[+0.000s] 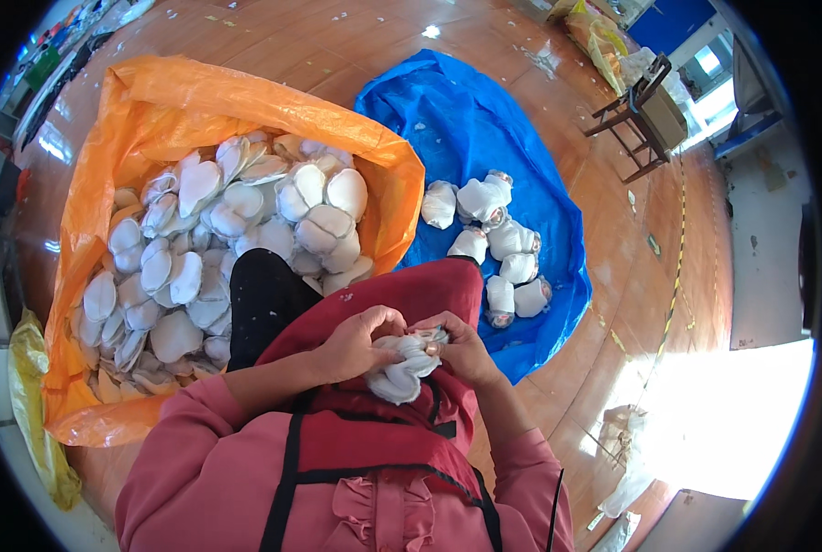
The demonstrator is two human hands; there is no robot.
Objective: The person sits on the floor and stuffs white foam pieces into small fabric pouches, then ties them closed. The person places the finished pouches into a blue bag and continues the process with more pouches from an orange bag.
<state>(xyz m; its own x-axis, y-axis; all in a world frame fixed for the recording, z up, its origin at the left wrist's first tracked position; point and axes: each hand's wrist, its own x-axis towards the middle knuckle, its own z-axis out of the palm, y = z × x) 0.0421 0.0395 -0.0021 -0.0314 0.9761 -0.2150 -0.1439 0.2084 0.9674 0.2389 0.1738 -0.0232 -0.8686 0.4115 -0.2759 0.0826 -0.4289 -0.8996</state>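
Note:
Over my lap, both hands grip a soft white fabric bundle [400, 375] that looks like folded pads. My left hand [357, 342] pinches its upper left side. On the opposite side, the fingers of my right hand [464, 350] are closed on its upper edge, where a small pale strip shows. Fingers partly cover the bundle. At the left lies an open orange sack [231, 92] full of loose white oval fabric pads [199, 187]. A blue sack [547, 207] spreads to the right, holding several rolled white bundles [512, 239].
A red apron [374, 304] with black trim covers my lap. A wooden chair [645, 124] stands on the tiled floor [613, 248] at the far right. Yellow plastic [41, 405] lies at the left edge, and clear plastic [627, 483] at the lower right. Sunlight glares at right.

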